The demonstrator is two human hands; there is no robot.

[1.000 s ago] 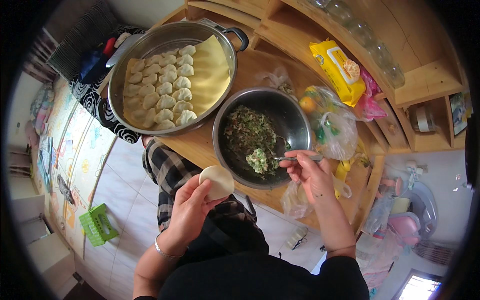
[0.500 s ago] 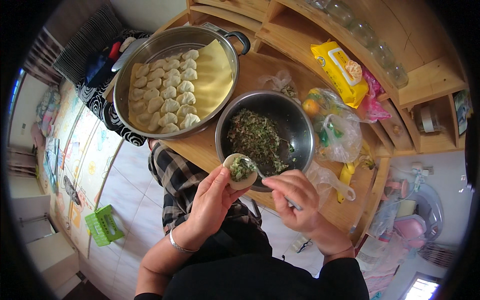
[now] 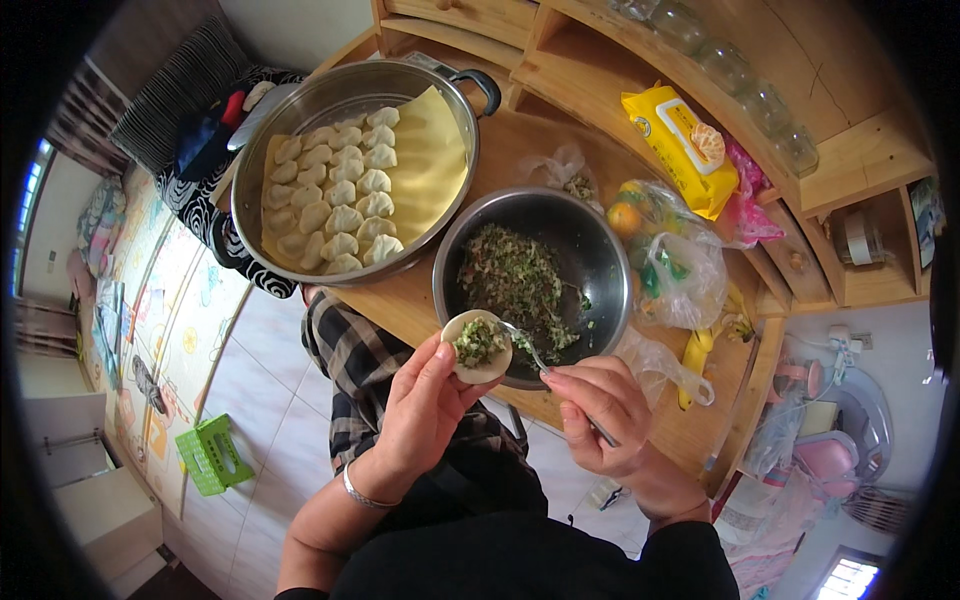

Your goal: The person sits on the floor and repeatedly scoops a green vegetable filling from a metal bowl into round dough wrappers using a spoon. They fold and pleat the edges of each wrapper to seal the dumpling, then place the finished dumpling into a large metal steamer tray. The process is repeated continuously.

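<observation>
A round dumpling wrapper (image 3: 489,374) lies in my left hand (image 3: 421,403), its edge pinched by the thumb and fingers. A mound of chopped green filling (image 3: 478,342) sits on the wrapper. My right hand (image 3: 604,410) grips a metal spoon (image 3: 533,354), whose tip is at the right edge of the wrapper. Just beyond both hands stands a steel mixing bowl (image 3: 606,243) with more green filling (image 3: 512,285) heaped mostly on its left side. At the far left, a large steel pot (image 3: 470,150) holds rows of folded dumplings (image 3: 341,192) on a yellowish liner (image 3: 433,150).
Right of the bowl are a clear plastic bag with fruit (image 3: 680,270), bananas (image 3: 697,352) and a yellow wipes pack (image 3: 680,150). Wooden shelving (image 3: 590,75) with glass jars (image 3: 725,68) borders the table's far side. A green basket (image 3: 212,455) rests on the floor.
The spoon has drawn back from the filling to the wrapper's right edge, my right hand shifting slightly right. The filling now shows uncovered on the wrapper. My left hand keeps its hold.
</observation>
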